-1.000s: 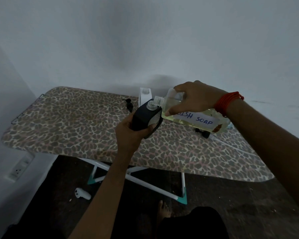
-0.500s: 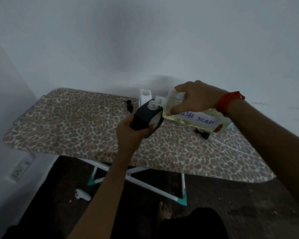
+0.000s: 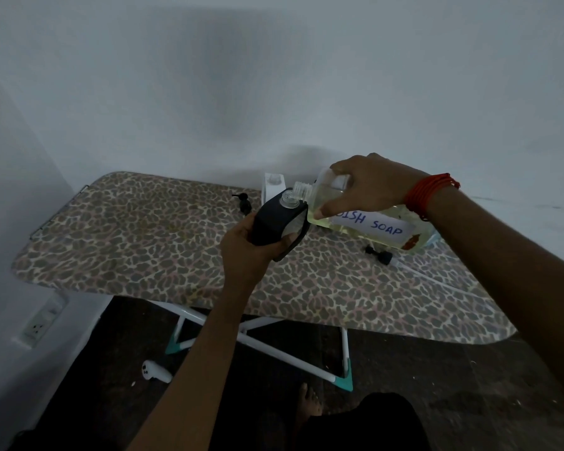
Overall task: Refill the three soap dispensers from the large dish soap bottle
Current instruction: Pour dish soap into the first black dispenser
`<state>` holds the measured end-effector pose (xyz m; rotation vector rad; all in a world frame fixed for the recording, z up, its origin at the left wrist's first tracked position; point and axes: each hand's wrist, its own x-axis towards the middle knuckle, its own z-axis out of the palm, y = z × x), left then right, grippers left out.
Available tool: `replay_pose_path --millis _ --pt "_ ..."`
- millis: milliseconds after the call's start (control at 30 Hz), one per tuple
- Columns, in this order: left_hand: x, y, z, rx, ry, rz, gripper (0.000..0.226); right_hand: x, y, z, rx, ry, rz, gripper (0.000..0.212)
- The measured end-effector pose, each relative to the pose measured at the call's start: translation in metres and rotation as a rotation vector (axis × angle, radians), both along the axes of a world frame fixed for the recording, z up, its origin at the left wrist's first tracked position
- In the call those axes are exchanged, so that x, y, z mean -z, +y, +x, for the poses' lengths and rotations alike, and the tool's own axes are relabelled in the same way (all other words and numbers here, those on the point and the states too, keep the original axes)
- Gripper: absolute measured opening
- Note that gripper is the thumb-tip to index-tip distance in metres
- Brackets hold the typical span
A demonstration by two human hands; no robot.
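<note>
Two hands: both are wrapped around containers above the ironing board (image 3: 150, 242).
Left hand (image 3: 245, 245): closed around the lower body of the black dispenser (image 3: 275, 222), thumb across its front, holding it tilted with its open clear neck pointing up and to the right.
Right hand (image 3: 368, 187): closed over the top of the large dish soap bottle (image 3: 372, 222) near its shoulder, thumb tip pressed on the front face beside the label.
Wrist: red thread bracelet (image 3: 432, 193) wound around the right wrist.
Large dish soap bottle: clear, holding pale yellow liquid, tipped nearly flat with its uncapped threaded mouth just above the black dispenser's opening; whether liquid is running cannot be told.
Label (image 3: 375, 226): white, hand-lettered "DISH SOAP", seen upside down.
White dispenser (image 3: 273, 185): upright on the board just behind the black one, its top open.
Black pump head (image 3: 244, 203): on the board left of the white dispenser.
Second black pump (image 3: 380, 253): lying on the board under the large bottle, its clear tube trailing to the right.
Board: leopard-print cover, white legs with teal feet.
Floor: dark, a small white object (image 3: 155, 371) near the legs; bare toes (image 3: 308, 405) at the bottom edge.
</note>
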<state>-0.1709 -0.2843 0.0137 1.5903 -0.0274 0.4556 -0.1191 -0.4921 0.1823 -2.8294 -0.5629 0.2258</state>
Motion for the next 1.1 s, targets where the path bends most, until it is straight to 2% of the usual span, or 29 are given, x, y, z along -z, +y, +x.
replay_pose_path --millis 200,400,600,800,1000,1100 --pt "-0.004 -0.0008 -0.0015 -0.007 -0.017 0.031 0.054 -0.0027 -0.0022 -0.0034 0.008 -0.01 0.015 0.065" --pt "-0.0004 -0.0006 0.0005 0.009 -0.009 0.003 0.056 0.001 -0.0044 -0.0021 0.018 -0.022 -0.017 0.093" --pt "0.0013 -0.0019 0.001 0.013 0.011 0.007 0.056 0.0019 -0.0042 -0.002 0.002 -0.005 -0.005 0.078" --pt "-0.001 -0.0044 0.0036 0.034 0.022 -0.035 0.057 -0.002 -0.0042 0.0011 0.011 -0.009 -0.017 0.082" --pt "0.0004 -0.0054 0.0033 0.036 0.034 -0.051 0.056 0.0002 -0.005 0.0007 0.011 -0.004 0.008 0.064" --pt "0.0008 -0.0055 0.0029 0.026 0.031 -0.032 0.054 0.0006 -0.0056 0.002 0.009 -0.016 -0.015 0.082"
